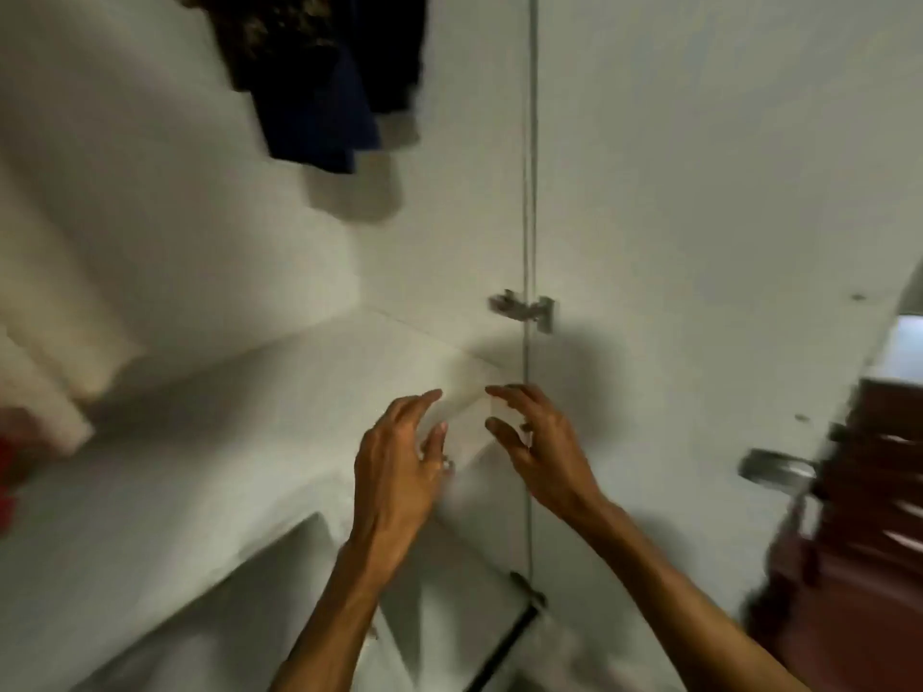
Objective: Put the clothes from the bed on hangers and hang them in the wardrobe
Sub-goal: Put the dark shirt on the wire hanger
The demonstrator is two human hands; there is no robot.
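I look into the open white wardrobe point(210, 442); the picture is blurred. Dark garments point(319, 77), one navy and one patterned, hang at the top centre inside it. A cream garment point(55, 312) hangs at the left, with a bit of red cloth point(10, 472) below it at the frame's edge. My left hand point(399, 472) and my right hand point(539, 452) are raised side by side over the wardrobe's inner shelf corner, fingers spread and relaxed. Neither hand holds anything. No hanger or bed shows.
The open wardrobe door point(699, 192) stands at the right on a metal hinge point(524, 309), with a metal handle point(774, 469) near its edge. A dark brown wooden piece of furniture point(879, 516) is beyond the door. A second hinge point(527, 589) sits lower.
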